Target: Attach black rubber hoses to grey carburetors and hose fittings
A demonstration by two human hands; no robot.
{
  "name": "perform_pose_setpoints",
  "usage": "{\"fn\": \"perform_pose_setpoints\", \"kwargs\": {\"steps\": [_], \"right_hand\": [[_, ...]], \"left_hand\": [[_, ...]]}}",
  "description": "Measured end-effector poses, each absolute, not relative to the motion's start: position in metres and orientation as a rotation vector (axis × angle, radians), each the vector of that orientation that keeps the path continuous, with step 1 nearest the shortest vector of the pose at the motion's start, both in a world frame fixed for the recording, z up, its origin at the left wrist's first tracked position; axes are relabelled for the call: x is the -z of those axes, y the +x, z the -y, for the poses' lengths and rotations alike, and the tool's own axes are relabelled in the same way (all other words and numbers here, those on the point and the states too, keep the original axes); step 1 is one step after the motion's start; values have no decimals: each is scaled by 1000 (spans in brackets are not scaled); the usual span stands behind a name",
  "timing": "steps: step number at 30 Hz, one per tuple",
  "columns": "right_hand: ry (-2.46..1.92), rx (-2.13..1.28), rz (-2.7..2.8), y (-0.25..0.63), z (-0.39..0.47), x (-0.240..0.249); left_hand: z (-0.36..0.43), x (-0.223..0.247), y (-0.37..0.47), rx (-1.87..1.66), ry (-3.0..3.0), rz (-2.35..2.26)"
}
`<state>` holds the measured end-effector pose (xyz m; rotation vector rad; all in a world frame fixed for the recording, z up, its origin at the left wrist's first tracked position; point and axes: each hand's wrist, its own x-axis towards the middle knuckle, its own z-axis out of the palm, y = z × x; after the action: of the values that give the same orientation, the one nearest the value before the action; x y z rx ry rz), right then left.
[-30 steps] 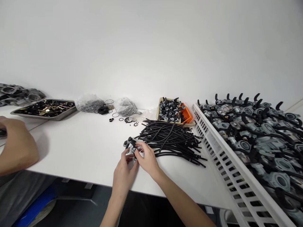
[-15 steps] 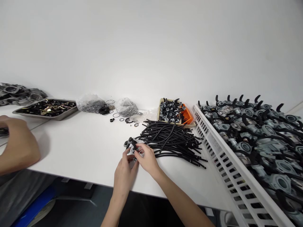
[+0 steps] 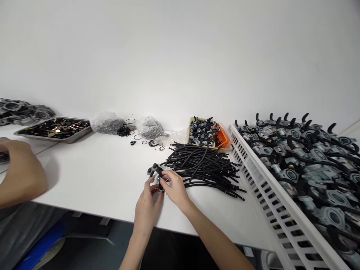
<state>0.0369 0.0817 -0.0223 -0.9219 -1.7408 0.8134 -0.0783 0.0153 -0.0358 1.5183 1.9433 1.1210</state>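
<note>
Both of my hands meet over the white table (image 3: 92,172), near its front edge. Between them is a small part of black hose and grey metal (image 3: 155,169), its upper end showing above the fingers. My left hand (image 3: 146,204) is closed round the lower end of this part. From the right, my right hand (image 3: 174,187) pinches the same part with thumb and fingertips. Just beyond my right hand lies a pile of black hoses (image 3: 202,165). The fingers cover some of the held part.
A white slotted crate (image 3: 253,176) of metal parts stands at right. Behind the hoses are a yellow bin (image 3: 189,131) and an orange bin (image 3: 224,135). Plastic bags (image 3: 107,123), a metal tray (image 3: 71,137) and black rings lie at the back. Another person's arm (image 3: 25,172) is at left.
My fingers have shifted slightly on the held part, and more of its dark lower end shows between them. The other person's arm has barely moved.
</note>
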Motion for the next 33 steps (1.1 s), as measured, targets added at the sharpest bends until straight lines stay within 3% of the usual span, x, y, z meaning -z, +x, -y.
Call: {"fn": "perform_pose_setpoints", "kwargs": {"steps": [33], "right_hand": [[-979,-810,1755,37,-78,19]], "left_hand": [[-14,30,-75,-1143,1489,-1951]]}}
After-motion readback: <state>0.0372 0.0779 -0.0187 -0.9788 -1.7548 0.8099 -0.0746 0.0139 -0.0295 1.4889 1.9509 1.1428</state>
